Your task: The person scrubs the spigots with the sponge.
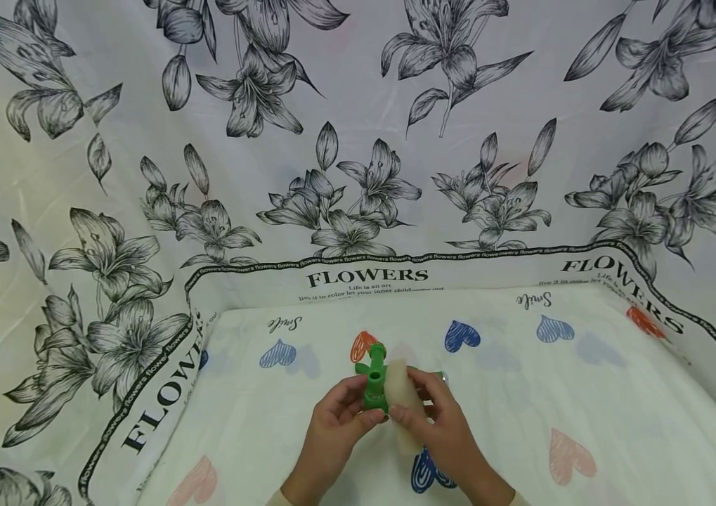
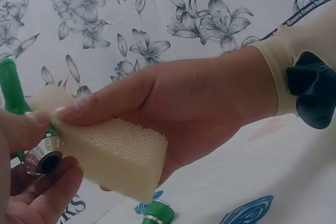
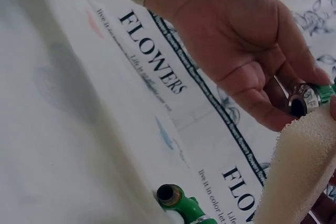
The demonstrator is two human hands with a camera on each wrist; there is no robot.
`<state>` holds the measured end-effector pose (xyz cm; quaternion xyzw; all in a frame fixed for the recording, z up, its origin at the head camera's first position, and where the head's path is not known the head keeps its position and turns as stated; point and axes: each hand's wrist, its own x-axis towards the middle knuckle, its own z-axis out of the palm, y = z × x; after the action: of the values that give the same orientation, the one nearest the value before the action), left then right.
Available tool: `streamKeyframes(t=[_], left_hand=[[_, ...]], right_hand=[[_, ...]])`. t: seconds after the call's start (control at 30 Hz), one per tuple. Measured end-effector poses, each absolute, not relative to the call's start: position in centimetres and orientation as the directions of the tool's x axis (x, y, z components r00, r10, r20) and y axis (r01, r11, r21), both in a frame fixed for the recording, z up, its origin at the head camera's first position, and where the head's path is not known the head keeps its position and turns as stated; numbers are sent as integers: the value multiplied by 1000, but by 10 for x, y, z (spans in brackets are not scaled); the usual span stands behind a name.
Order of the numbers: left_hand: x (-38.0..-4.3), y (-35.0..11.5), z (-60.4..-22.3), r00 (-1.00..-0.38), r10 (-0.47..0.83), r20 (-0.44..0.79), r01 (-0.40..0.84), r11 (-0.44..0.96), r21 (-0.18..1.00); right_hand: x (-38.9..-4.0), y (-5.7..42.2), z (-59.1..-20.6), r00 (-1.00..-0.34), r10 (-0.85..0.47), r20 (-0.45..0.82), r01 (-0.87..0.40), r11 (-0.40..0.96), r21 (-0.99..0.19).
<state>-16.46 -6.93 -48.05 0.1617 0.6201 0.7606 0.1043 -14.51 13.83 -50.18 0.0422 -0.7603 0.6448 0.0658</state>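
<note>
My left hand (image 1: 334, 430) grips a green plastic tap (image 1: 375, 383), fingers behind it and thumb in front near its lower end. A metal threaded collar with a dark opening (image 3: 298, 107) shows on this tap in both wrist views. My right hand (image 1: 450, 425) holds a cream-coloured porous sponge block (image 2: 113, 153), its thumb on the near side. The sponge lies right against the tap's side. Fingers of both hands meet close together there, in front of my body.
A second green tap (image 3: 184, 205) with a metal ring lies on the cloth beyond my right hand. White cloth (image 1: 503, 393) with printed hearts covers the surface. Flower-printed curtain (image 1: 358, 105) hangs around the back and sides.
</note>
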Motion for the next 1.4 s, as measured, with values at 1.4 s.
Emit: streamKeyframes(t=[1.4], left_hand=[[-164,-73,-480,-920,360,157,112,-144,983]], right_hand=[[-144,140,-502,-971,-51,234,-239,188,-953]])
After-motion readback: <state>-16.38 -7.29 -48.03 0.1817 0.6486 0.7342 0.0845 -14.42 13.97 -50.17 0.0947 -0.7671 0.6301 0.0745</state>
